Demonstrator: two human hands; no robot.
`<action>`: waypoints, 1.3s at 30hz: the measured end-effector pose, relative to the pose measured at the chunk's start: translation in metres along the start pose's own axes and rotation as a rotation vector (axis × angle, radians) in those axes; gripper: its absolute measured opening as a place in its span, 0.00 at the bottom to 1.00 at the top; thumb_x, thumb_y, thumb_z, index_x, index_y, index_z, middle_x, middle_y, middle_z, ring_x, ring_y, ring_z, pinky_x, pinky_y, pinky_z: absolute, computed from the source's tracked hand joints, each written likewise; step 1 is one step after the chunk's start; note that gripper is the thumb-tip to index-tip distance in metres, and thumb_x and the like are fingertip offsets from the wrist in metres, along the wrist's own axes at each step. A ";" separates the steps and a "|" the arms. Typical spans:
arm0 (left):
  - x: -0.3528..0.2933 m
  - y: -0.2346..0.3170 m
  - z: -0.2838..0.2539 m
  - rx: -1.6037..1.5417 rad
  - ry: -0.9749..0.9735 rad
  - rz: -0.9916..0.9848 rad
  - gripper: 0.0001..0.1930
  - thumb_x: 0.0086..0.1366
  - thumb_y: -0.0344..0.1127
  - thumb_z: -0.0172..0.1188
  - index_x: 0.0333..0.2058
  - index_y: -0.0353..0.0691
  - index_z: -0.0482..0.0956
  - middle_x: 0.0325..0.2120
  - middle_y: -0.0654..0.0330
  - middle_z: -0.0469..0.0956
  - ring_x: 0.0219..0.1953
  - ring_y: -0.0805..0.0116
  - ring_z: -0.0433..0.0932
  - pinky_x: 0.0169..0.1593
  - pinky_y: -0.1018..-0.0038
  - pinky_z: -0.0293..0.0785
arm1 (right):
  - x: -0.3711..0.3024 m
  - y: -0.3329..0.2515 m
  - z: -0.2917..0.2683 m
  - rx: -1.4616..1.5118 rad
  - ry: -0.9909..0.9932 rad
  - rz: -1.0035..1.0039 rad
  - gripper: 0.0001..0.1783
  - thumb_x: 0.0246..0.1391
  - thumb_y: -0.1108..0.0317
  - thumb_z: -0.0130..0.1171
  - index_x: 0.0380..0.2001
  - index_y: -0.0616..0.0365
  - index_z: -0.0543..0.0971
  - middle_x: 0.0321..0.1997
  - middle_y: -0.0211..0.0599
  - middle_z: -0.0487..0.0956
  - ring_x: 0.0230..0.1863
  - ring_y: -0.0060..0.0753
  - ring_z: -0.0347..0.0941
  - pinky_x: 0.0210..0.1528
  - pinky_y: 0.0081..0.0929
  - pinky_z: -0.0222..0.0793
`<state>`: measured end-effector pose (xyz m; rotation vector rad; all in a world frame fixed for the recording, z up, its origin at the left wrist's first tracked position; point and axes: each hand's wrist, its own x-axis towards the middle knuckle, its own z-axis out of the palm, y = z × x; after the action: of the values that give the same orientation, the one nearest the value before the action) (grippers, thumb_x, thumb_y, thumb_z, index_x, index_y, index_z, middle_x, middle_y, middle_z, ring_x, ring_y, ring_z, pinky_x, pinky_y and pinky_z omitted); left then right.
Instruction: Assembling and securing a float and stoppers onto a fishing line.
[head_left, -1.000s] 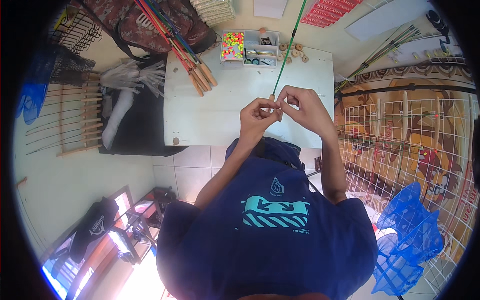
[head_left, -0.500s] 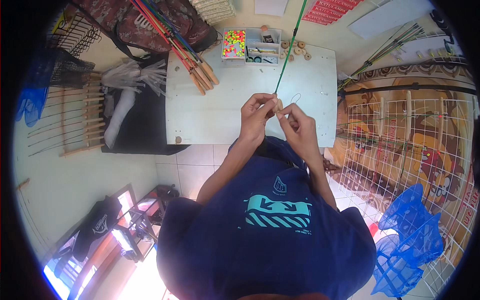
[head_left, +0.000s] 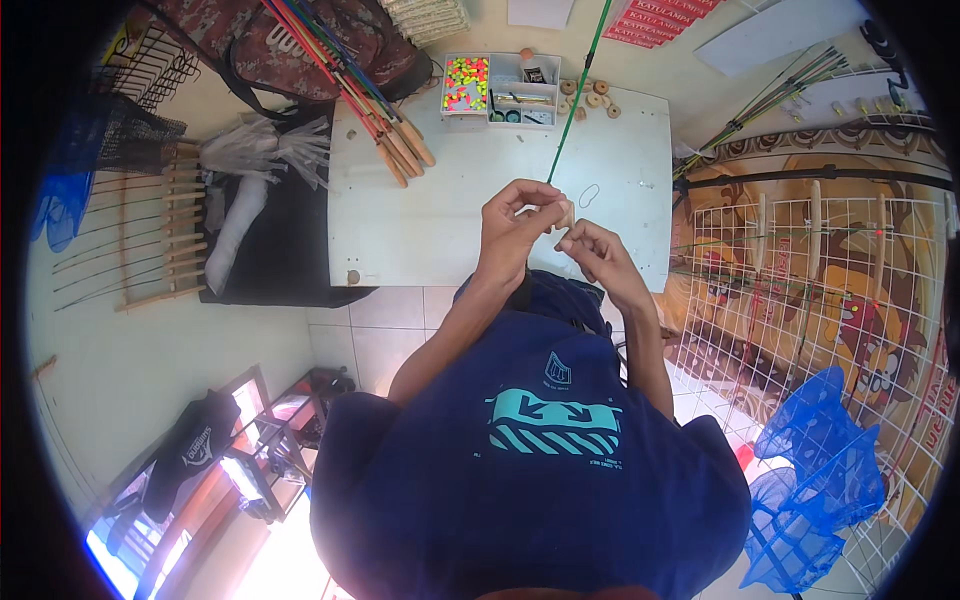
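My left hand (head_left: 518,228) is closed round the lower end of a thin green fishing rod (head_left: 572,125), which slants up and away over the table. A pale wooden piece (head_left: 568,215), seemingly the rod's handle, shows between its thumb and fingers. Just right of it, my right hand (head_left: 602,258) is closed in a pinch near the wood. What sits in that pinch is too small to make out. A thin dark loop of line (head_left: 590,196) shows above the table beyond the right hand.
On the white table (head_left: 480,240), rods with wooden handles (head_left: 402,150) lie at the left. A divided tray (head_left: 525,105) of bright floats and small tools stands at the back, beside wooden rings (head_left: 597,92). A white wire grid (head_left: 790,260) and blue nets (head_left: 815,490) are at the right.
My right hand has drawn slightly down and to the right, away from the wooden piece. More of the wood shows at the left fingertips. The line loop has shifted and changed shape.
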<state>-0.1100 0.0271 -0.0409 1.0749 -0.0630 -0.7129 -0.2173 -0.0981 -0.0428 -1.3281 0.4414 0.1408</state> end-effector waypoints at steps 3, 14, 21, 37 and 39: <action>-0.005 0.000 0.001 0.065 -0.049 -0.031 0.13 0.56 0.25 0.66 0.40 0.33 0.76 0.38 0.55 0.77 0.38 0.74 0.75 0.40 0.76 0.73 | 0.010 0.009 -0.020 -0.003 -0.088 0.158 0.05 0.60 0.68 0.55 0.34 0.57 0.77 0.30 0.23 0.75 0.30 0.14 0.67 0.34 0.16 0.61; -0.007 -0.020 -0.009 0.162 -0.140 -0.077 0.16 0.56 0.25 0.67 0.44 0.32 0.76 0.40 0.53 0.79 0.34 0.74 0.79 0.39 0.79 0.74 | 0.031 -0.031 -0.043 -0.597 -0.104 -0.213 0.07 0.55 0.68 0.58 0.28 0.61 0.76 0.13 0.23 0.57 0.18 0.16 0.49 0.21 0.22 0.45; -0.004 -0.021 -0.022 0.158 -0.170 -0.211 0.11 0.57 0.29 0.68 0.38 0.34 0.82 0.32 0.60 0.82 0.30 0.78 0.75 0.34 0.81 0.70 | 0.033 -0.035 -0.039 -0.666 -0.124 -0.180 0.10 0.55 0.64 0.58 0.27 0.61 0.77 0.11 0.24 0.57 0.17 0.19 0.49 0.21 0.25 0.46; 0.005 -0.035 -0.040 -0.074 -0.131 -0.445 0.08 0.61 0.34 0.65 0.36 0.38 0.80 0.32 0.62 0.79 0.33 0.74 0.76 0.37 0.77 0.71 | 0.047 -0.030 -0.038 -0.655 -0.130 -0.040 0.09 0.58 0.68 0.57 0.32 0.63 0.79 0.19 0.21 0.70 0.23 0.12 0.58 0.25 0.18 0.54; 0.005 -0.036 -0.040 -0.059 -0.127 -0.436 0.08 0.61 0.34 0.65 0.36 0.38 0.80 0.32 0.62 0.79 0.33 0.75 0.75 0.36 0.77 0.71 | 0.047 -0.031 -0.037 -0.667 -0.137 -0.037 0.08 0.58 0.68 0.57 0.32 0.63 0.79 0.20 0.22 0.70 0.23 0.12 0.58 0.25 0.18 0.54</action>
<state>-0.1088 0.0461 -0.0914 0.9953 0.0866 -1.1690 -0.1725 -0.1484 -0.0388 -1.9644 0.2572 0.3680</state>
